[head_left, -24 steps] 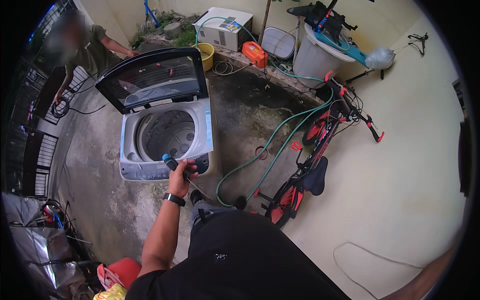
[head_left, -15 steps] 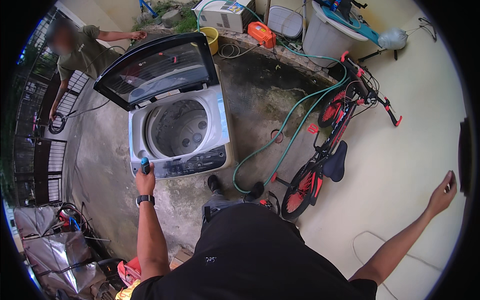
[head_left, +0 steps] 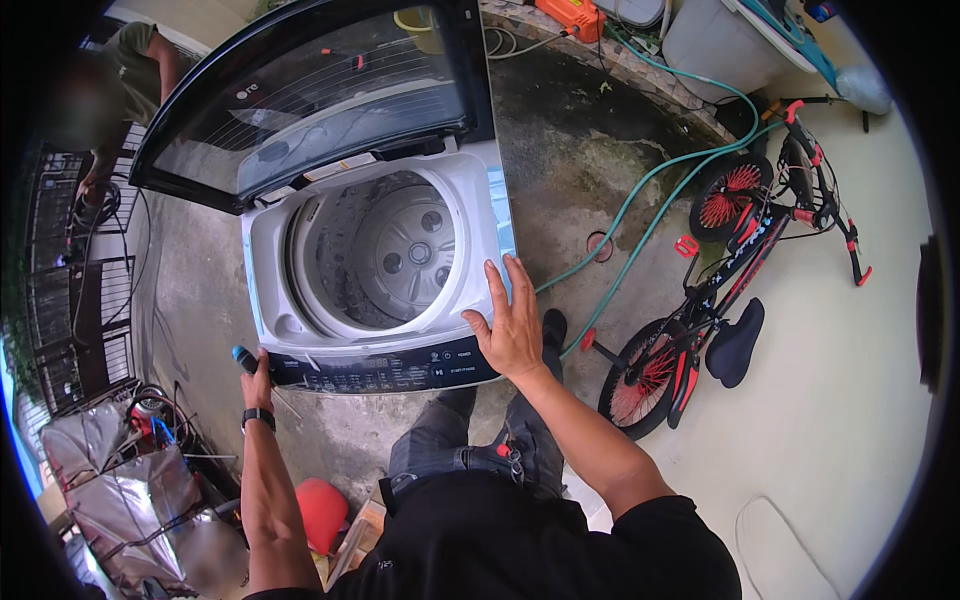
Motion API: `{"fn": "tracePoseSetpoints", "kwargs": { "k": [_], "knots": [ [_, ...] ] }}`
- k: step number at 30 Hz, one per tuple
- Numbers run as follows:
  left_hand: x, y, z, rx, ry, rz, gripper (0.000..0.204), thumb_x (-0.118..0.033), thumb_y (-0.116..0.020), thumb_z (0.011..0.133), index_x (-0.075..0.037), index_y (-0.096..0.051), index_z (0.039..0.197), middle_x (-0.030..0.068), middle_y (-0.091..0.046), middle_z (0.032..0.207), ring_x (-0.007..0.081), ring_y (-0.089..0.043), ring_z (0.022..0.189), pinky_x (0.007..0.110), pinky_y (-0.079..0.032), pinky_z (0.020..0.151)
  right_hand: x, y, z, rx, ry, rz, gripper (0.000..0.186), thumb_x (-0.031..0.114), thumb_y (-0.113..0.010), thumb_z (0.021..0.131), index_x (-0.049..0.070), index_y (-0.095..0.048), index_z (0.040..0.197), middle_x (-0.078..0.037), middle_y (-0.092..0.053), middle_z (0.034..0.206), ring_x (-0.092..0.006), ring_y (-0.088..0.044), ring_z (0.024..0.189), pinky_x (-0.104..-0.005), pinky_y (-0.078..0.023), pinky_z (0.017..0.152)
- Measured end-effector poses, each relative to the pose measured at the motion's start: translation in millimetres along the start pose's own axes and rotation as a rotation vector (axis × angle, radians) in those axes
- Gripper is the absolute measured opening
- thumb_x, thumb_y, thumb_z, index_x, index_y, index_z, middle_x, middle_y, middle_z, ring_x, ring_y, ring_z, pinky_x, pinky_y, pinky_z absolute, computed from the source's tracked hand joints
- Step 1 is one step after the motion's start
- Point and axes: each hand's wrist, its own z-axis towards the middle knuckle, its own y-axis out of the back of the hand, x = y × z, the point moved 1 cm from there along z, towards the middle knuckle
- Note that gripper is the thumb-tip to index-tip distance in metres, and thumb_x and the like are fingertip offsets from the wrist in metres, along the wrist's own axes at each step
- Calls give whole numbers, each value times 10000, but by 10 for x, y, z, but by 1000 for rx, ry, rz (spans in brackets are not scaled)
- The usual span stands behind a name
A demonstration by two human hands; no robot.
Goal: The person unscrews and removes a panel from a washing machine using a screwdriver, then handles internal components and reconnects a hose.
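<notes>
A top-loading washing machine [head_left: 468,215] stands in front of me, its dark see-through lid [head_left: 330,95] raised and its metal drum [head_left: 405,235] bare to view. At the front left corner of its control panel [head_left: 400,368], my left hand [head_left: 258,382] is closed around a screwdriver [head_left: 243,358] with a blue-and-black handle. Its shaft is mostly hidden. My right hand [head_left: 512,325] lies over the machine's front right corner, fingers spread and holding nothing. Whether its palm presses on the top, I cannot tell.
Another person [head_left: 130,90] at the far left holds a coiled black cable [head_left: 95,205]. A black-and-red bicycle [head_left: 735,265] leans along the right wall. A green hose [head_left: 650,180] crosses the concrete floor. Silver-covered items [head_left: 130,500] lie at lower left; an orange machine [head_left: 572,14] stands at the back.
I have come closer to the washing machine. My right hand has swung in from the far right to its front corner. My left hand keeps the screwdriver at the left corner.
</notes>
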Motion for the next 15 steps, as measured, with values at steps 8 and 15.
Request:
{"fn": "tracePoseSetpoints", "kwargs": {
  "k": [8,15],
  "knots": [
    [-123,-175,-42,-60,182,-148,726,-609,-750,904,51,-719,1204,100,-716,1089,221,-645,976,367,-484,921,-252,-126,13,-100,-90,78,724,514,-454,1083,24,-327,1601,-268,-341,1612,-473,-338,1493,-592,-266,1220],
    [-59,-79,76,83,250,-120,782,-637,-750,890,13,-644,1312,98,-677,1234,206,-627,1117,364,-476,922,-141,-54,122,20,-63,62,637,435,-505,1080,31,-407,1562,-295,-332,1605,-498,-342,1473,-599,-280,1197]
  ]
}}
